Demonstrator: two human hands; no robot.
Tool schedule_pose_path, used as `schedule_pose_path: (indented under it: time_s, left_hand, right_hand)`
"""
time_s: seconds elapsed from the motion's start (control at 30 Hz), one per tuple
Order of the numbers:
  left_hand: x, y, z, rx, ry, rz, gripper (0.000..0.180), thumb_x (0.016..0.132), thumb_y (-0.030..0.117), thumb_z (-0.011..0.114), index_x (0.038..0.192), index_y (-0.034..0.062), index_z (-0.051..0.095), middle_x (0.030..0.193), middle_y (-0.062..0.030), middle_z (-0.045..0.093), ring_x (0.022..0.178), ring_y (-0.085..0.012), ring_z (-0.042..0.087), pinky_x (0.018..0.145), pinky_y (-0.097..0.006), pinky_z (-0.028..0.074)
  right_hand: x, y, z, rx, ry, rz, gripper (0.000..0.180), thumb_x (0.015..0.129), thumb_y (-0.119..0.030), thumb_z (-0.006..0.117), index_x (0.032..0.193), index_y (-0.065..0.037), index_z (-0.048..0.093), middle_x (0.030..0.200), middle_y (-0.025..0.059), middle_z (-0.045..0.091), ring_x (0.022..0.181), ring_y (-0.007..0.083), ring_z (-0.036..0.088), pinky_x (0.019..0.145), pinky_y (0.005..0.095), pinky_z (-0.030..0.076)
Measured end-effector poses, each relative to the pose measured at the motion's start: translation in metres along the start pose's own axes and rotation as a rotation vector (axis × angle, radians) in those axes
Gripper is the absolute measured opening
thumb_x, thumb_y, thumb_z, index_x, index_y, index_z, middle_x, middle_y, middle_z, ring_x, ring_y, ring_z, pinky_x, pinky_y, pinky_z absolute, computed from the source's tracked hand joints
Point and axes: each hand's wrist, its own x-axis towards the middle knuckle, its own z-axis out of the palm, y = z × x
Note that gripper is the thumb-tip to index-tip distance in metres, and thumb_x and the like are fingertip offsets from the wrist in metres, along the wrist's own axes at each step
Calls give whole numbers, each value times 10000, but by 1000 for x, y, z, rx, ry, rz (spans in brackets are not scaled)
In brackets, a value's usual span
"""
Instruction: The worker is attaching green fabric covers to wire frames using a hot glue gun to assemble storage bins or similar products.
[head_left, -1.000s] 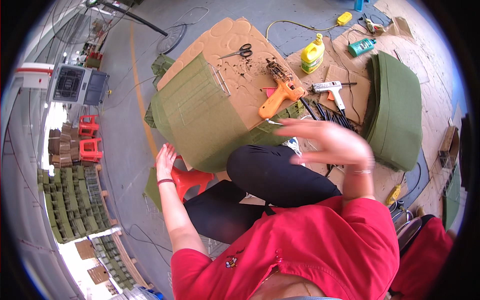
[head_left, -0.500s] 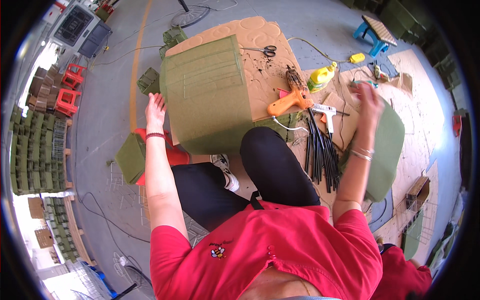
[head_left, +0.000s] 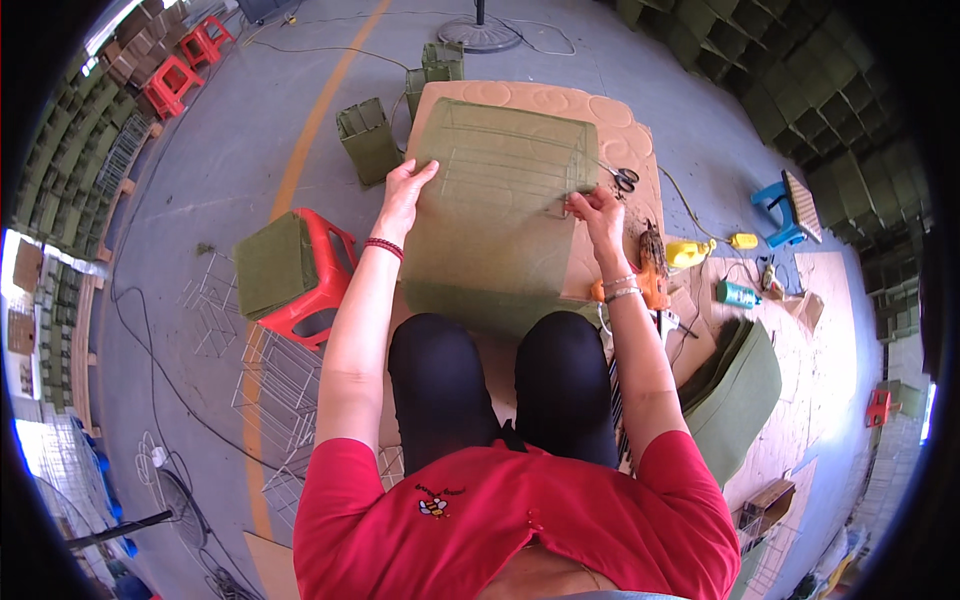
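Observation:
A translucent green fabric sheet [head_left: 480, 245] lies over the cardboard-topped work surface in front of my knees, its near end hanging down. The thin lines of a wire frame [head_left: 505, 150] show at its far half; whether the wire is above or beneath the fabric is hard to make out. At the sheet's left edge rests my left hand [head_left: 402, 200], thumb and fingers apart. My right hand [head_left: 600, 215] pinches a corner of the wire frame at the right edge. Black-handled scissors [head_left: 626, 180] lie just beyond it. An orange glue gun [head_left: 655, 285] is partly hidden by my right wrist.
On my left, a red stool [head_left: 325, 270] carries green sheets [head_left: 270, 265], with bare wire frames [head_left: 275, 375] on the floor nearby. Green fabric boxes [head_left: 368, 140] stand behind. To the right are a yellow bottle [head_left: 688, 252], more green sheets [head_left: 740, 400] and a blue stool [head_left: 785, 210].
My right hand has come from the right side over to the wire frame and closed on it. My left hand now touches the sheet's edge. The view has shifted, and my knees are closer together.

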Motion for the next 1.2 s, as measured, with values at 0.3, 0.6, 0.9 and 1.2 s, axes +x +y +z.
schedule_pose_path:
  time_s: [0.3, 0.6, 0.9, 1.2]
  left_hand:
    - [-36, -17, 29, 71, 165, 132, 302, 878, 73, 703, 1143, -47, 625, 1071, -66, 687, 903, -113, 635, 834, -258, 491]
    - [-37, -17, 40, 107, 273, 144, 264, 839, 101, 761, 1048, -20, 654, 946, -38, 693, 834, -92, 611, 786, -248, 478]
    - [-38, -19, 42, 124, 299, 127, 223, 859, 151, 763, 990, -15, 693, 924, -13, 690, 808, -64, 568, 757, -233, 444]
    - [-38, -19, 39, 137, 281, 109, 234, 867, 168, 760, 994, -15, 688, 923, -19, 689, 812, -69, 570, 770, -232, 440]
  right_hand:
    - [9, 25, -28, -119, 223, -26, 197, 846, -176, 767, 882, 2, 688, 723, -16, 616, 640, 58, 555, 600, 212, 464]
    - [-5, 20, -29, 55, 15, 68, 171, 835, -163, 772, 876, -15, 696, 793, 7, 676, 685, 72, 576, 643, 241, 458]
    - [-6, 21, -21, 239, 61, 117, 108, 829, -123, 780, 815, -34, 720, 728, -19, 671, 616, 46, 559, 558, 216, 434]
    - [-7, 25, -22, 255, 58, 57, 111, 836, -130, 773, 818, -30, 727, 735, -12, 684, 618, 45, 559, 569, 221, 432]
